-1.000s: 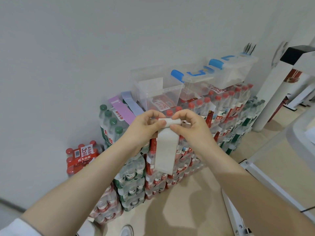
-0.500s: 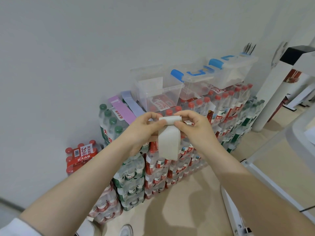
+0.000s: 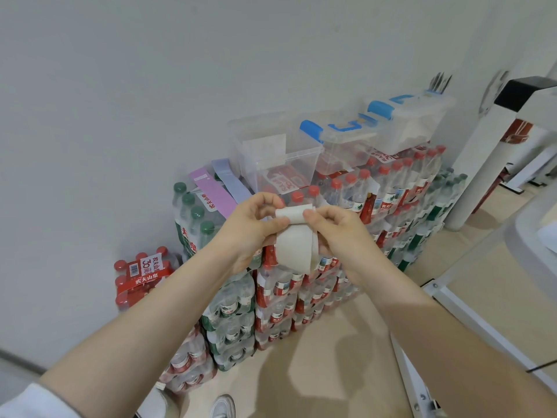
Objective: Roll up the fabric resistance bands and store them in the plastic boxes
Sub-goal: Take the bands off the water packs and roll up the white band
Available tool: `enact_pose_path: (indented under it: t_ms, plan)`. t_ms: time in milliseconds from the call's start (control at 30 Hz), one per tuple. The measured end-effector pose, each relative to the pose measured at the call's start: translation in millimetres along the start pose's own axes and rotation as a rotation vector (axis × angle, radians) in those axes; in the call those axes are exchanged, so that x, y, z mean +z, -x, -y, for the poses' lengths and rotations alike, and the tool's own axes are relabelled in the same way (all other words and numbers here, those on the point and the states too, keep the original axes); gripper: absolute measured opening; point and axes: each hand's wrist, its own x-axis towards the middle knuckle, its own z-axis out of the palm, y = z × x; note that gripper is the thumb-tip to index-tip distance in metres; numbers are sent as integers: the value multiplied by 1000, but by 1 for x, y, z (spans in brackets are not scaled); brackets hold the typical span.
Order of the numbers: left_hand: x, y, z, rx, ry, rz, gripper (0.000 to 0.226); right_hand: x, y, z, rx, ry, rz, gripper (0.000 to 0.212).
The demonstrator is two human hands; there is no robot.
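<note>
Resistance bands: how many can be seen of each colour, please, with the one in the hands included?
White band, being rolled by the left hand and right hand: 1
Pink band on the bottle packs: 1
Pale blue band beside it: 1
Total: 3

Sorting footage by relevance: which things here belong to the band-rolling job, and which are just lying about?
Job:
white band, pinched by left hand and right hand
purple band
blue band
open clear box
lidded boxes

Lying about:
bottled water packs
white stand
</note>
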Motion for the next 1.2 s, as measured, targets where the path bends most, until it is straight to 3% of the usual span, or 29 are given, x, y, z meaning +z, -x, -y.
enact_pose_path:
  t_ms: [133,267,433,567,700,833,1033,1200]
  plan:
    - [0,1,0,-32,-39,14,20,-5,0,-5,-35,3,22,14]
    - [2,2,-3,-92,43,56,20,-8,-1,-4,-59,-50,56,20]
    - [4,2,-1,-128,-31,80,17,-9,0,-6,-63,-40,99,25]
    - [-2,0,0,24,-216,177,32,-10,-1,-7,-78,-28,71,27]
    - [-9,2,-5,203,-544,353,60,-21,-4,-2,-53,9,202,19]
    - [-8,3,-5,357,-747,372,72,-26,-7,4,-8,13,258,13]
    - [-15,2,5,389,-714,347,60,-25,-7,-3,36,170,310,19]
    - [-20,-1,12,296,-575,307,57,-30,-7,-12,34,340,374,20]
